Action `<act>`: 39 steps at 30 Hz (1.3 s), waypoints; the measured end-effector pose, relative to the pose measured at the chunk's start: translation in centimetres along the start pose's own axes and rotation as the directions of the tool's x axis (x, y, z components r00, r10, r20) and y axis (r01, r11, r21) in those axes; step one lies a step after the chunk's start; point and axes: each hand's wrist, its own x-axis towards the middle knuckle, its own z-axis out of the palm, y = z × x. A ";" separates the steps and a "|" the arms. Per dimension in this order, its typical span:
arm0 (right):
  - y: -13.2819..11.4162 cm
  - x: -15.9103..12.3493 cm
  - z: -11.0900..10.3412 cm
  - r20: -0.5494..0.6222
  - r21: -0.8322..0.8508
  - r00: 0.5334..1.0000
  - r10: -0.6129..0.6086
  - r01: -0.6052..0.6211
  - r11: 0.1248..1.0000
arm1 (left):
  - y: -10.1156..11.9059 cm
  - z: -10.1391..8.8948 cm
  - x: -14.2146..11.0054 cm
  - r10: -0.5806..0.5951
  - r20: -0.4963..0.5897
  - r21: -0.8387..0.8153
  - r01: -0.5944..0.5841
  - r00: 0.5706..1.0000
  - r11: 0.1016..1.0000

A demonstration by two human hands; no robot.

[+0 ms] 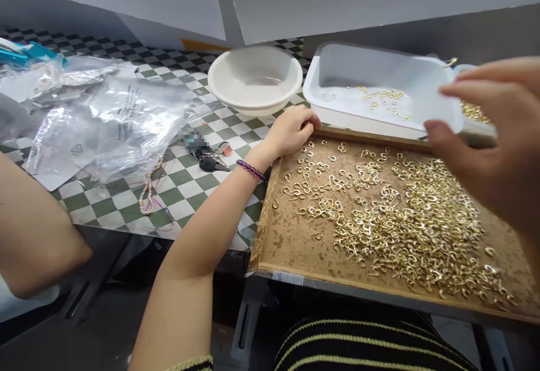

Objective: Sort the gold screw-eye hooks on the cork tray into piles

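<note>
Checkered table bears a tray of hooks: likely light, stiff, best pinched by the shank. Left hand curls at its far-left corner; right hand is half-open near one hook; any hold unclear.

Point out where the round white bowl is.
In the head view, the round white bowl sits at upper centre on the checkered surface, left of the rectangular white tub and beyond the left hand.

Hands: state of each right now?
Left hand: curled at a corner of the tray; grip can't be told.
Right hand: open, thumb and fingers apart.
</note>
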 end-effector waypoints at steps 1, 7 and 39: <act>-0.8 -0.2 0.3 0.015 0.027 0.997 -0.070 0.070 0.997 | -0.1 0.0 0.0 0.004 -0.001 0.002 -0.004 1.000 1.000; -7.9 -2.9 5.5 0.178 0.320 0.922 -0.343 0.275 0.907 | -0.3 0.2 0.1 0.008 -0.021 0.007 -0.008 1.000 1.000; -5.5 -3.3 5.5 0.337 0.773 0.894 -0.296 -0.083 0.629 | 0.3 0.0 0.0 -0.015 0.011 0.034 0.015 1.000 0.999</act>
